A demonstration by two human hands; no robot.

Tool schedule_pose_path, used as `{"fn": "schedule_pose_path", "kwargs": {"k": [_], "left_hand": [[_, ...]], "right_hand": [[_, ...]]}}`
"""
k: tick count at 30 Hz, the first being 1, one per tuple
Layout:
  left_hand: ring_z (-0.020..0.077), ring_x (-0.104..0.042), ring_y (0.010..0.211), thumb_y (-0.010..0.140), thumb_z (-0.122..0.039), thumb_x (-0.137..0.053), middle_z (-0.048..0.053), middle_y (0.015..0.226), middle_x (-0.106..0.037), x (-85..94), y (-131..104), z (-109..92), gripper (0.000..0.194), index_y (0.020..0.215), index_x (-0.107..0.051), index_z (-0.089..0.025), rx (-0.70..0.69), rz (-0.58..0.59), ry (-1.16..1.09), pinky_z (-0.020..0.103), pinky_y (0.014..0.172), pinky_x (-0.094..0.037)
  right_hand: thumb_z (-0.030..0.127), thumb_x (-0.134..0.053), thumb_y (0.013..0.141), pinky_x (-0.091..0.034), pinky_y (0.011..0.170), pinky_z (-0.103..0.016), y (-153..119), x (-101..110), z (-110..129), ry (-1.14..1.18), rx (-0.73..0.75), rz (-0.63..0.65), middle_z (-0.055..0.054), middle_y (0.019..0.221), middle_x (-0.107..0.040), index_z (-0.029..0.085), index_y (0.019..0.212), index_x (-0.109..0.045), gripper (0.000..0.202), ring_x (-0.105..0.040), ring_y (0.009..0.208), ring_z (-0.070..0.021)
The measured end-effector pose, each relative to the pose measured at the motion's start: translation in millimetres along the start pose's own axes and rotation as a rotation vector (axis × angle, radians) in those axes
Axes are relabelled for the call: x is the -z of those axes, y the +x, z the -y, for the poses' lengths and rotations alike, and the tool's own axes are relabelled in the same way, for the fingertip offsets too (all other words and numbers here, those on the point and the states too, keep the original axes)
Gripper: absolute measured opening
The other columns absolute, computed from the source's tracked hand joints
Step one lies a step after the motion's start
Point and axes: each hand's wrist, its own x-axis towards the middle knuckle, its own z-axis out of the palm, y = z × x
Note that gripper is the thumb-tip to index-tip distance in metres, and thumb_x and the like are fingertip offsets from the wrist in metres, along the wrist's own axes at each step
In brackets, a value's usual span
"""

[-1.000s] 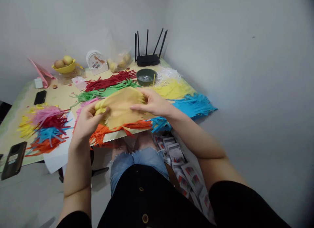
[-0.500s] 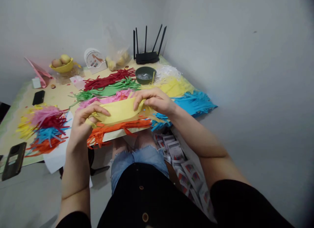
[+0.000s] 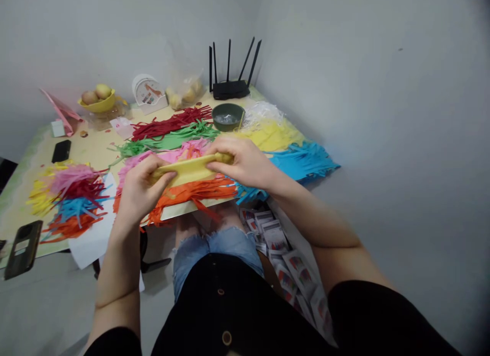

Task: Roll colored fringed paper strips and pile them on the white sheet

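A yellow paper piece [image 3: 191,168] is stretched between my two hands above the table's front part. My left hand [image 3: 143,185] pinches its left end with the thumb on top. At the other end, my right hand [image 3: 243,164] has thumb and fingers closed on it. Pink fringed paper [image 3: 176,152] lies just behind it, and orange fringed paper [image 3: 195,191] is below it, near the front edge. Beyond are green [image 3: 172,140] and red fringed strips [image 3: 172,124]. Yellow [image 3: 271,135] and blue fringed paper [image 3: 302,163] spread to the right.
A green bowl [image 3: 227,117] stands before a black router [image 3: 230,89]. On the left are a multicoloured fringe pile [image 3: 76,200], two phones [image 3: 23,248] and a yellow fruit bowl [image 3: 97,104]. Printed packets [image 3: 296,269] lie below the table at right.
The yellow paper has been gathered into a narrower band. My hands have turned, with both thumbs now pressed along its near side, and its loose hanging strips no longer show.
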Motion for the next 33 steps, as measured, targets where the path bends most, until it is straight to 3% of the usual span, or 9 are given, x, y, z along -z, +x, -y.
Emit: {"fn": "schedule_pose_path", "kwargs": {"k": [5, 10, 14, 17, 22, 25, 29, 31, 33], "left_hand": [[0.0098, -0.055, 0.057, 0.081, -0.036, -0.075, -0.003, 0.070, -0.057, 2.5, -2.4, -5.2, 0.026, 0.081, -0.054, -0.020, 0.097, 0.059, -0.257, 0.020, 0.052, -0.049], [0.0099, -0.061, 0.051, 0.077, -0.032, -0.077, -0.002, 0.075, -0.063, -0.7, -6.8, -4.6, 0.022, 0.090, -0.065, -0.019, 0.214, 0.014, -0.566, 0.020, 0.047, -0.052], [0.0125, -0.063, 0.054, 0.076, -0.021, -0.073, 0.000, 0.065, -0.063, -2.7, -7.7, 1.1, 0.002, 0.075, -0.072, -0.018, 0.139, -0.012, -0.621, 0.025, 0.057, -0.057], [0.0140, -0.064, 0.059, 0.077, -0.017, -0.069, 0.002, 0.063, -0.064, -1.9, -6.5, 2.0, 0.008, 0.075, -0.076, -0.020, 0.048, 0.007, -0.624, 0.027, 0.064, -0.057], [0.0168, -0.062, 0.065, 0.087, -0.036, -0.066, 0.006, 0.067, -0.068, -1.4, -6.9, -5.8, 0.024, 0.075, -0.076, -0.018, -0.142, 0.018, -0.460, 0.028, 0.061, -0.049], [0.0121, -0.059, 0.060, 0.084, -0.029, -0.074, 0.001, 0.063, -0.062, -5.5, -9.8, -6.7, 0.023, 0.067, -0.063, -0.018, -0.117, -0.084, -0.206, 0.024, 0.058, -0.045], [0.0110, -0.063, 0.060, 0.081, -0.029, -0.079, -0.001, 0.078, -0.065, -11.0, -10.3, 0.9, 0.024, 0.096, -0.063, -0.020, -0.050, -0.085, -0.174, 0.022, 0.056, -0.048], [0.0120, -0.065, 0.063, 0.083, -0.031, -0.076, 0.001, 0.084, -0.069, -11.4, -8.7, 3.5, 0.027, 0.104, -0.064, -0.020, -0.038, -0.056, -0.125, 0.023, 0.059, -0.050], [0.0128, -0.065, 0.063, 0.084, -0.032, -0.075, 0.002, 0.079, -0.070, -10.7, -7.2, 3.6, 0.019, 0.094, -0.066, -0.018, -0.033, -0.038, -0.090, 0.023, 0.060, -0.049]], "right_hand": [[0.028, -0.066, 0.085, -0.043, 0.074, -0.027, -3.3, -0.4, 3.4, 0.158, -0.073, -0.045, -0.003, 0.088, -0.069, 0.014, 0.087, -0.068, 0.015, -0.060, 0.079, -0.0149], [0.017, -0.059, 0.081, -0.046, 0.067, -0.023, -8.8, -3.6, 2.3, 0.338, -0.038, -0.071, -0.001, 0.089, -0.069, 0.016, 0.092, -0.071, 0.016, -0.059, 0.074, -0.0111], [0.015, -0.059, 0.078, -0.048, 0.064, -0.022, -9.6, -4.4, -1.7, 0.451, -0.044, -0.058, -0.002, 0.087, -0.069, 0.017, 0.083, -0.071, 0.012, -0.059, 0.072, -0.0107], [0.021, -0.061, 0.080, -0.049, 0.065, -0.022, -8.9, -3.1, -3.6, 0.499, -0.074, -0.036, -0.003, 0.086, -0.069, 0.016, 0.081, -0.070, 0.010, -0.060, 0.071, -0.0108], [0.040, -0.065, 0.085, -0.047, 0.064, -0.024, -8.7, -3.5, -1.4, 0.421, -0.096, -0.056, -0.003, 0.076, -0.068, 0.015, 0.076, -0.069, 0.027, -0.059, 0.069, -0.0125], [0.038, -0.069, 0.086, -0.049, 0.070, -0.025, -9.7, -6.5, 2.7, 0.245, -0.057, -0.129, -0.003, 0.081, -0.070, 0.016, 0.080, -0.068, 0.023, -0.063, 0.074, -0.0144], [0.025, -0.064, 0.089, -0.050, 0.093, -0.033, -12.0, -9.6, 6.7, 0.043, 0.024, -0.192, -0.007, 0.111, -0.073, 0.017, 0.109, -0.069, 0.022, -0.067, 0.105, -0.0205], [0.022, -0.062, 0.089, -0.050, 0.092, -0.033, -12.8, -9.7, 7.0, -0.002, 0.014, -0.185, -0.007, 0.110, -0.074, 0.017, 0.107, -0.071, 0.020, -0.067, 0.103, -0.0205], [0.020, -0.063, 0.088, -0.050, 0.084, -0.031, -13.1, -8.7, 6.7, 0.001, -0.012, -0.181, -0.005, 0.098, -0.075, 0.016, 0.095, -0.071, 0.011, -0.068, 0.092, -0.0190]]}}
